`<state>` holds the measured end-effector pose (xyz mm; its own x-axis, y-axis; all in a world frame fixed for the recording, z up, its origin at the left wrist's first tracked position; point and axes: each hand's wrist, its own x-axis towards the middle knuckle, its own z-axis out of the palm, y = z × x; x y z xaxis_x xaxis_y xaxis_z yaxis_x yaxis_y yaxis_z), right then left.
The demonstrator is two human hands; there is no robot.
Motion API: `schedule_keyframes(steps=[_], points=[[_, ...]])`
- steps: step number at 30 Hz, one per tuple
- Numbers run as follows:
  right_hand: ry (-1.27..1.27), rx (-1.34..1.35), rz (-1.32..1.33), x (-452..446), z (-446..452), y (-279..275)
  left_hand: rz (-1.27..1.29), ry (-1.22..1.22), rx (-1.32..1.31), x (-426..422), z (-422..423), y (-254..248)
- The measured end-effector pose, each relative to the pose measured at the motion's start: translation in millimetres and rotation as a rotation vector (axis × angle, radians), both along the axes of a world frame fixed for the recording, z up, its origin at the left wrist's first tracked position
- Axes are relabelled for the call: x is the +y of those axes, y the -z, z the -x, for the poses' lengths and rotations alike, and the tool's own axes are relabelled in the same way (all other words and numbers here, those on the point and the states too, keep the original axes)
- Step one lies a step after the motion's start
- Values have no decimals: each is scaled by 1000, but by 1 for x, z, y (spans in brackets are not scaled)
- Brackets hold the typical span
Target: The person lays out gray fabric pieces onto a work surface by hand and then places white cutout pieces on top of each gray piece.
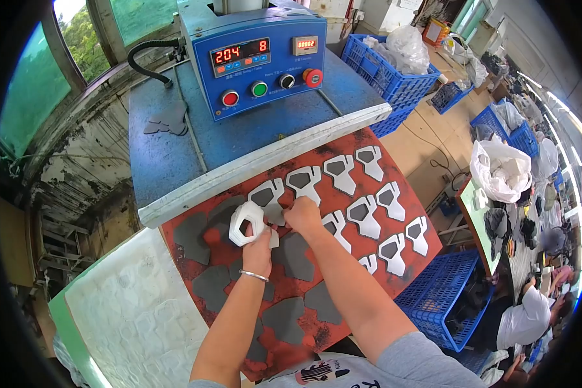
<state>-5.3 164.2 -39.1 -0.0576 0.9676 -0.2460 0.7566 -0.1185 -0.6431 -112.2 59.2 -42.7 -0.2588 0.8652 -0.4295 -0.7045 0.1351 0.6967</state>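
Observation:
My left hand (257, 253), with a silver bangle at the wrist, grips a stack of white cut-out pieces (238, 237), each with a hole in it. Beside it, my right hand (302, 216) has its fingers pinched at the edge of a white cut-out piece (273, 210) lying over a dark grey piece. Several more white cut-outs (363, 224) rest in rows on the right of the red mat (317, 328), dark grey showing through their openings. Bare dark grey pieces (283, 318) cover the mat's left and near side. My right fingertips are partly hidden.
A blue press machine (207, 90) with lit red displays stands just beyond the mat, its pale front edge (265, 167) close to my hands. A white embossed sheet (136, 310) lies at left. Blue crates (443, 291) stand at right, and a person in white (526, 317) sits farther off.

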Motion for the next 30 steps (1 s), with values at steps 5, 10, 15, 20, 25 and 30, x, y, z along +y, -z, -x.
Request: schedule_keyframes(steps=[5, 10, 15, 20, 25, 30], points=[[1, 2, 144, -1, -1, -16, -56, -91, 62, -7, 5, -5], [24, -60, 80, -4, 3, -5, -156, -291, 74, -33, 21, -40], [0, -20, 158, -3, 1, -18, -117, -305, 71, -51, 26, -40], [-16, -81, 151, -2, 2, -16, -90, -305, 40, -60, 19, -40], [-34, -149, 127, -3, -1, -21, -128, -281, -38, -72, 16, -41], [-102, 98, -142, -36, -1, -32, -226, -168, -118, -83, 17, -36]])
